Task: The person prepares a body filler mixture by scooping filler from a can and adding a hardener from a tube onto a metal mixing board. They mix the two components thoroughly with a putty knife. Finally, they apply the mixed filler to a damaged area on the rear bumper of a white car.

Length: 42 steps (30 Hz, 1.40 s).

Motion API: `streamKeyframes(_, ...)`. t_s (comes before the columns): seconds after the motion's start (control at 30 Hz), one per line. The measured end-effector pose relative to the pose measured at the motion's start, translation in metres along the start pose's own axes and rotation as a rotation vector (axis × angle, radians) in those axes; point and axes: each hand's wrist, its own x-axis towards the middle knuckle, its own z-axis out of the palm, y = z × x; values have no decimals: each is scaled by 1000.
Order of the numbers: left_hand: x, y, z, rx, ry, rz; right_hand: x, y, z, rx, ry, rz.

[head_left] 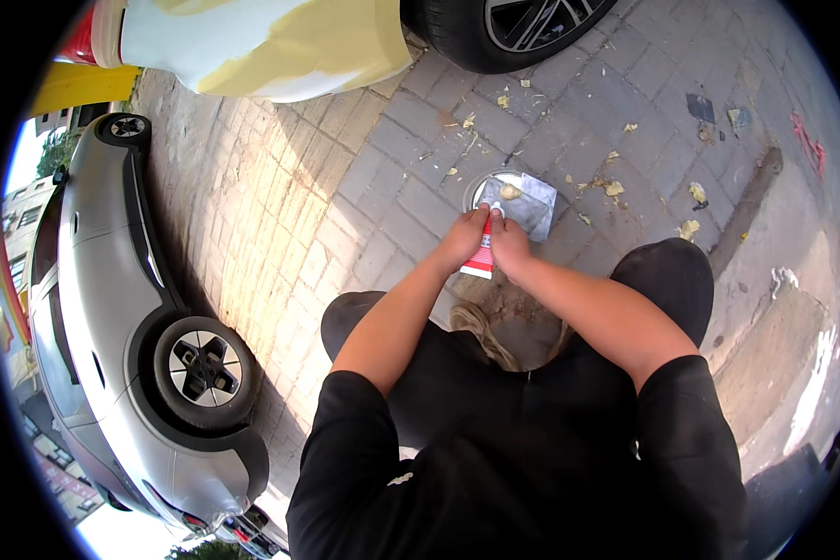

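My left hand (459, 241) and my right hand (513, 246) are closed on a red and white squeeze tube (479, 263), thumbs along its top part, white tip pointing away from me. Just beyond the tip, a small beige blob (511, 191) lies on a grey, flat sheet or board (538, 220) with a pale edge, which rests on a round metal lid or tin (472, 193) on the paving.
My bent black-clad knees (663, 285) flank my arms. A silver car (112, 280) stands at the left. A car body with pale yellow patches (271, 47) and its wheel (499, 23) are above. Paving (401, 149) has scattered yellow scraps; a concrete edge (747, 215) runs at right.
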Motion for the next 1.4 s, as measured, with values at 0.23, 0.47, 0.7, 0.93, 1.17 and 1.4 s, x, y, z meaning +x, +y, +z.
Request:
streamKeyframes(0.23, 30, -27, 16, 31, -19, -21, 8, -4, -12, -64, 14, 47)
streamKeyframes(0.47, 41, -32, 27, -90, -14, 4, 26, 6, -17, -81, 13, 83)
streamKeyframes(0.7, 50, -38, 23, -250, -45, -26, 31, 7, -11, -66, 39, 51)
streamKeyframes(0.93, 45, -27, 25, -225, -36, -45, 39, 13, -9, -17, 32, 60)
streamKeyframes(1.17, 48, -30, 29, -282, 2, -33, 40, 12, -11, -75, 49, -32)
streamKeyframes(1.4, 52, -51, 9, -449, -130, -50, 7, -21, -29, -425, 32, -268)
